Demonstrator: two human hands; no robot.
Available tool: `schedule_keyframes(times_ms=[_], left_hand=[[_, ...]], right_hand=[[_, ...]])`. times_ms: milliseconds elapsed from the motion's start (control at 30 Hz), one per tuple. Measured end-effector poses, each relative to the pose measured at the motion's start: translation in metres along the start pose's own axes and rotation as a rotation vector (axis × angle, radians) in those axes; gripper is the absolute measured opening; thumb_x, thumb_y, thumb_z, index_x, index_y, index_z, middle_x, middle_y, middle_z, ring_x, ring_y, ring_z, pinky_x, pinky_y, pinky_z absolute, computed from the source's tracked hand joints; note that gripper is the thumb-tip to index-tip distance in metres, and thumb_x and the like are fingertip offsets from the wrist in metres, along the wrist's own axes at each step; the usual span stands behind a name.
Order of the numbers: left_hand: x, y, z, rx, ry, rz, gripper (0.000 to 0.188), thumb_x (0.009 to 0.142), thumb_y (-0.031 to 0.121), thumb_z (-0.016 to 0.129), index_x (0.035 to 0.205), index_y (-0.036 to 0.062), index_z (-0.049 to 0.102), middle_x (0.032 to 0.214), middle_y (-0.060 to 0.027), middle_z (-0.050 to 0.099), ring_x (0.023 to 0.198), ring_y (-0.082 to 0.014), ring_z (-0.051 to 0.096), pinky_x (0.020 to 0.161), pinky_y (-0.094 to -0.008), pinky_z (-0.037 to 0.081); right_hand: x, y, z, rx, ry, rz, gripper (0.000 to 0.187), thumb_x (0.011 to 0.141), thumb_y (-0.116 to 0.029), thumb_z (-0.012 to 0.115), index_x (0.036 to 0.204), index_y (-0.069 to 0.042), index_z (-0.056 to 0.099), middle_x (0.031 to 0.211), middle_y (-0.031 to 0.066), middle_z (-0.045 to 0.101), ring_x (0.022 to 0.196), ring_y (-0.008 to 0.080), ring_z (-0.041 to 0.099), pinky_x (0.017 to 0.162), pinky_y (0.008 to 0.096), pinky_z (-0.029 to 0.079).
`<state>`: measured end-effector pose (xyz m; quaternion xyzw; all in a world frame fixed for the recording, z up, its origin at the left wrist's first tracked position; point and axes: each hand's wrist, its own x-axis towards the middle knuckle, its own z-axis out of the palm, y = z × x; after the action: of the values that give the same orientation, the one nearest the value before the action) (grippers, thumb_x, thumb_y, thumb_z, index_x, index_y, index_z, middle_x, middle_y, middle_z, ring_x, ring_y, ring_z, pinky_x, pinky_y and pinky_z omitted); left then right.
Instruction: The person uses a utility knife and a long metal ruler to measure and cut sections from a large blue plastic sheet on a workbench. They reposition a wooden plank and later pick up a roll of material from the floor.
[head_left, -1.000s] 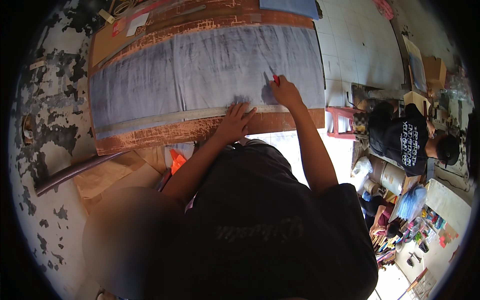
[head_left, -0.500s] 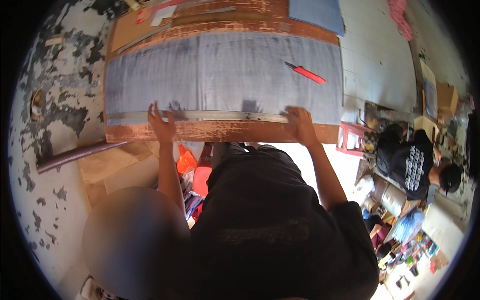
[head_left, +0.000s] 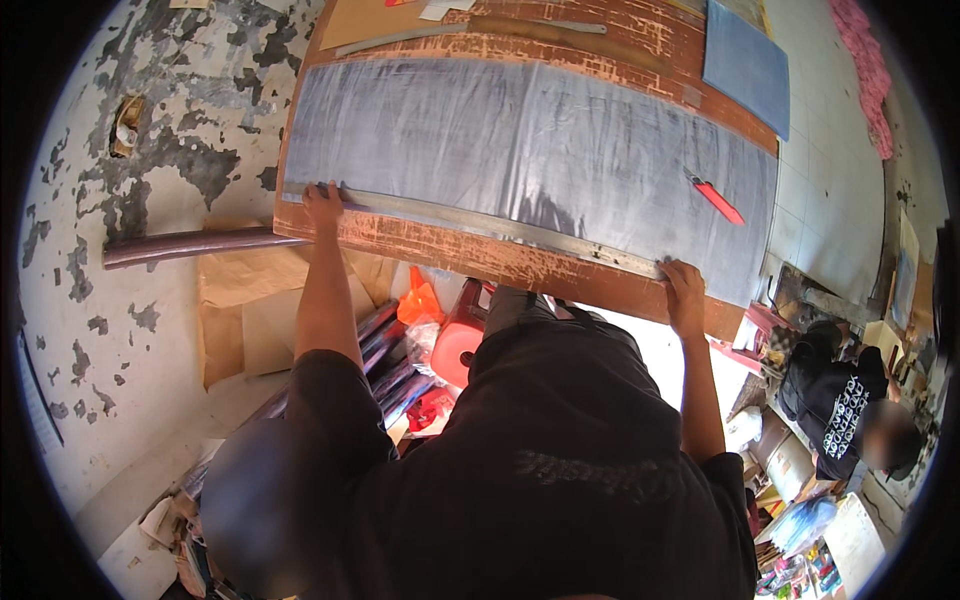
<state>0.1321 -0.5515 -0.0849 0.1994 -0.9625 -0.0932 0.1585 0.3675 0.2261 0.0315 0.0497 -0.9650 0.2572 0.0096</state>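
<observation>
A wide grey sheet [head_left: 430, 140] with a raised crease down its middle lies on a worn reddish-brown table [head_left: 450, 253]. Along the sheet's near edge runs a long metal straightedge [head_left: 480, 222]. My left hand [head_left: 322, 208] is closed at its left part, fingertips over the metal. At the right end, my right hand [head_left: 684, 285] grips it with bent fingers, the thumb side partly hidden. A red utility knife [head_left: 718, 200], dark tip pointing away to the left, rests on the right half of the sheet, apart from both hands.
Strips [head_left: 560, 38] and a blue-grey panel [head_left: 745, 65] lie at the table's far side. Below the near edge are a red stool [head_left: 458, 340], an orange bag [head_left: 418, 297] and brown paper [head_left: 240, 300]. Another person [head_left: 840, 400] in black is at the lower right.
My view has turned, so the table appears tilted and further right. My left hand, earlier with fingers spread, has moved left along the straightedge and closed there. My right hand stays by the right end.
</observation>
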Motion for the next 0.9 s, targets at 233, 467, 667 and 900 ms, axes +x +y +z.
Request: schedule_keyframes(times_ms=[233, 467, 667, 900], left_hand=[[0.071, -0.079, -0.017, 0.12, -0.169, -0.064, 0.09, 0.093, 0.062, 0.065, 0.151, -0.0041, 0.044, 0.149, -0.0342, 0.046, 0.134, -0.0494, 0.051, 0.112, -0.0553, 0.043], [0.098, -0.103, -0.04, 0.033, -0.306, 0.131, 0.092, 0.079, 0.07, 0.078, 0.133, -0.0033, 0.064, 0.111, -0.0285, 0.073, 0.107, -0.0424, 0.071, 0.088, -0.0496, 0.057], [0.134, -0.132, -0.05, 0.048, -0.293, 0.262, 0.079, 0.08, 0.069, 0.079, 0.115, -0.0024, 0.075, 0.098, -0.0263, 0.076, 0.094, -0.0415, 0.075, 0.083, -0.0478, 0.059], [0.127, -0.126, -0.037, 0.123, -0.38, 0.164, 0.088, 0.083, 0.076, 0.071, 0.125, -0.002, 0.072, 0.116, -0.0297, 0.073, 0.109, -0.0428, 0.072, 0.094, -0.05, 0.056]], right_hand=[[0.001, -0.004, 0.008, 0.016, 0.075, 0.091, 0.039, 0.083, 0.004, 0.073, 0.12, -0.007, 0.071, 0.122, 0.0131, 0.067, 0.119, 0.0354, 0.061, 0.103, 0.0458, 0.047], [-0.009, -0.007, 0.021, 0.029, 0.194, 0.215, 0.044, 0.081, 0.009, 0.074, 0.123, -0.007, 0.071, 0.126, 0.0127, 0.065, 0.121, 0.0342, 0.06, 0.102, 0.0439, 0.051], [-0.013, -0.014, 0.034, 0.144, 0.315, 0.367, 0.032, 0.09, 0.001, 0.072, 0.121, -0.004, 0.069, 0.13, 0.0176, 0.064, 0.125, 0.038, 0.06, 0.105, 0.0452, 0.049], [-0.017, -0.018, 0.032, 0.082, 0.364, 0.339, 0.033, 0.089, -0.002, 0.073, 0.122, -0.007, 0.072, 0.13, 0.0151, 0.066, 0.132, 0.0372, 0.058, 0.107, 0.0462, 0.05]])
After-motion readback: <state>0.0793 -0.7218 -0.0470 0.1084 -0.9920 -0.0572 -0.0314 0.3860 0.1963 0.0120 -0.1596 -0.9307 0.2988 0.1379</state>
